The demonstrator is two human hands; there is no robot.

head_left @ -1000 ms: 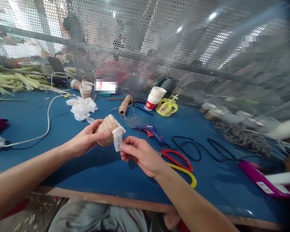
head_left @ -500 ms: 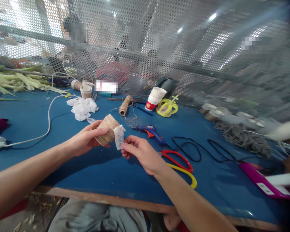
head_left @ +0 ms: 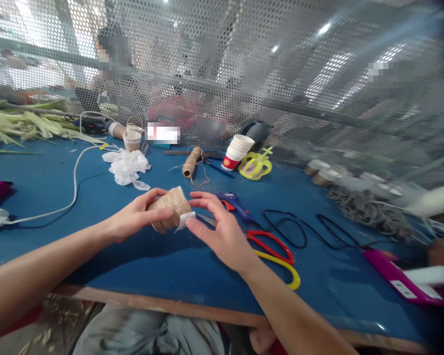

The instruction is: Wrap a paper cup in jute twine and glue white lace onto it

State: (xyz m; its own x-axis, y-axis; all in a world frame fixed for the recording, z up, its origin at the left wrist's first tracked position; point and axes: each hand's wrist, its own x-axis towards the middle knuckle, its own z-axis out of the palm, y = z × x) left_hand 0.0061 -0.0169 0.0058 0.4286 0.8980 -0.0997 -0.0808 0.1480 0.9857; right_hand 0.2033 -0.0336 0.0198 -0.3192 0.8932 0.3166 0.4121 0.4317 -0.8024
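Note:
My left hand [head_left: 138,217] is wrapped round a twine-covered cup [head_left: 170,207], tilted on its side above the table with its mouth toward the right. A short white lace strip [head_left: 185,220] lies along the cup's rim. My right hand [head_left: 222,229] is at that rim, its thumb on the lace and its forefinger raised near the cup's far edge. How the other right fingers meet the cup is partly hidden. Behind the right hand lie a blue glue gun [head_left: 240,207] and scissors [head_left: 274,256] with red and yellow handles.
On the blue table [head_left: 140,276] lie white lace [head_left: 128,165], a twine spool [head_left: 192,161], stacked paper cups [head_left: 237,152] and a yellow crown-shaped piece [head_left: 255,165]. Black cable [head_left: 286,227] loops at right, near a purple power strip [head_left: 399,276]. Perforated metal mesh [head_left: 214,59] stands behind.
The lace strip, which stuck out from the cup in my right fingers, now lies folded against the rim. My right hand has moved up to the cup's mouth, its fingers spreading; the cup has turned slightly.

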